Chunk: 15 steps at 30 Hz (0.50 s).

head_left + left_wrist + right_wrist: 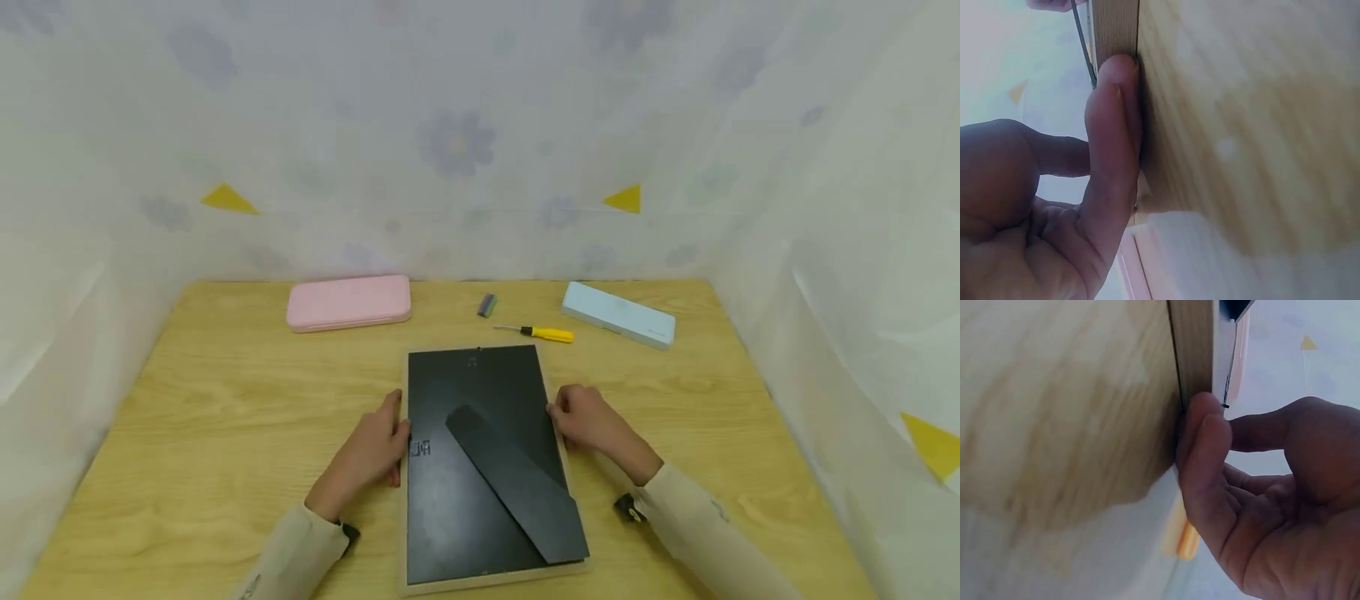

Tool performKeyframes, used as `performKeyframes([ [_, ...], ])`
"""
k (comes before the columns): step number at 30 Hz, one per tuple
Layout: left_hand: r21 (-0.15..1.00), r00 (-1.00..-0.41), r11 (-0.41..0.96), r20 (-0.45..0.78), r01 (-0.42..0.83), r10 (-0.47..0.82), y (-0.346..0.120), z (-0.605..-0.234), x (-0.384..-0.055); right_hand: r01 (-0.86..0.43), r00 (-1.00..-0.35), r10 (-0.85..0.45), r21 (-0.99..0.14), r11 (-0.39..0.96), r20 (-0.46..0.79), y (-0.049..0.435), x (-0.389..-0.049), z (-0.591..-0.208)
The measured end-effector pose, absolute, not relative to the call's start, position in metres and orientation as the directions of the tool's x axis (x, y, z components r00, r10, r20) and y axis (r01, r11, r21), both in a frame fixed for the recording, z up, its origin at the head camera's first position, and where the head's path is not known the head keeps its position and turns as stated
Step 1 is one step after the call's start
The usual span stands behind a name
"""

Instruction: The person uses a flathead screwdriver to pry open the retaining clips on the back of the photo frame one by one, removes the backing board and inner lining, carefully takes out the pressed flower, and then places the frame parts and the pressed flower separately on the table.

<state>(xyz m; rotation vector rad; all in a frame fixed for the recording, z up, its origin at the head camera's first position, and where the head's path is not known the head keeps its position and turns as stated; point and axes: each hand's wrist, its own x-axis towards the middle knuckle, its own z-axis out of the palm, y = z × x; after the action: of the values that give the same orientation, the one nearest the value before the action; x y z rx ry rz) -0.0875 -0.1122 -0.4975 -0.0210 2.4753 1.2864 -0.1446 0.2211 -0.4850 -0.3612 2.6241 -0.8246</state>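
A picture frame with a pale wooden rim lies back side up on the table, its black backing board showing. Slanting across the backing is a black stand leg. My left hand grips the frame's left side; in the left wrist view its fingers bend against the wooden edge, close to the tabletop. On the opposite side my right hand holds the right edge, with fingertips against the wood and the thumb over the top side.
Behind the frame lie a yellow-handled screwdriver and a small purple-and-green block. A pink case sits at the back left, a light blue case at the back right. Flowered white sheeting walls off the wooden table.
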Motion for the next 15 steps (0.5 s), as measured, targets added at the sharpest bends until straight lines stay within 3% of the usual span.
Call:
performKeyframes([
  [5, 0.802, -0.943, 0.573, -0.3, -0.167, 0.144, -0.115, -0.497, -0.082, -0.198, -0.915, -0.35, -0.535, 0.822, -0.2, 0.219, -0.133, -0.472],
  [8, 0.817, -0.945, 0.551, -0.293, -0.17, 0.143, -0.116, -0.497, -0.08, -0.217, -0.842, -0.478, -0.653, 0.726, -0.252, 0.218, -0.123, -0.467],
  [12, 0.838, -0.95, 0.518, -0.281, -0.172, 0.138, -0.119, -0.498, -0.079, -0.126, -0.712, -0.615, -0.801, 0.586, -0.338, 0.214, -0.111, -0.474],
  [15, 0.848, -0.952, 0.503, -0.274, -0.171, 0.139, -0.12, -0.498, -0.079, -0.111, -0.711, -0.626, -0.828, 0.549, -0.32, 0.21, -0.103, -0.483],
])
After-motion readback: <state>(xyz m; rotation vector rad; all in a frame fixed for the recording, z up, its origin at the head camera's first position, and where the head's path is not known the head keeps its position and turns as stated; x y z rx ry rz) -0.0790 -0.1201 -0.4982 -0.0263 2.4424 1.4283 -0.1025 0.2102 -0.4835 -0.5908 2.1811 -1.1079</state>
